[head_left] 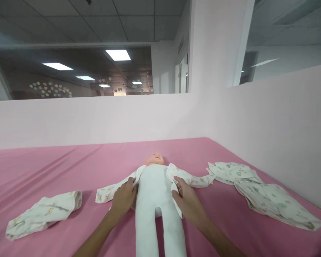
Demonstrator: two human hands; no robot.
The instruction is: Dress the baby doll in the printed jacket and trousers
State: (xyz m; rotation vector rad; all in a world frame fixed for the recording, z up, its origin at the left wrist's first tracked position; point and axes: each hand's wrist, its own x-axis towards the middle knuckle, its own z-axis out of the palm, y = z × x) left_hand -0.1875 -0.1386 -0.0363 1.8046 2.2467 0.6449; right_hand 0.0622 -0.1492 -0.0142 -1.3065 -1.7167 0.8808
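Doll (pixel 153 191) w/ open top (pixel 189 178)

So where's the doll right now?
The doll is low in the middle of the head view, on its back on the pink sheet, between the left hand and the right hand.

**Doll in the middle, garments to either side**

The doll (pixel 151 192) lies on its back on the sheet (pixel 109 157), its head (pixel 155 159) at the far end and its legs (pixel 160 235) toward the viewer. The baby shirt (pixel 142 172) lies open at the torso, its front panels at either side. One sleeve (pixel 104 194) reaches out to the left, the other to the right. Well to the left, nearer the viewer, lies a folded garment (pixel 44 214). To the right, another garment (pixel 273 198) runs from beside the right sleeve's end toward the near right; whether they touch is unclear. The back wall (pixel 96 121) stands behind the sheet, the side wall (pixel 278 135) along its right, meeting in a corner beyond the doll, to the right.
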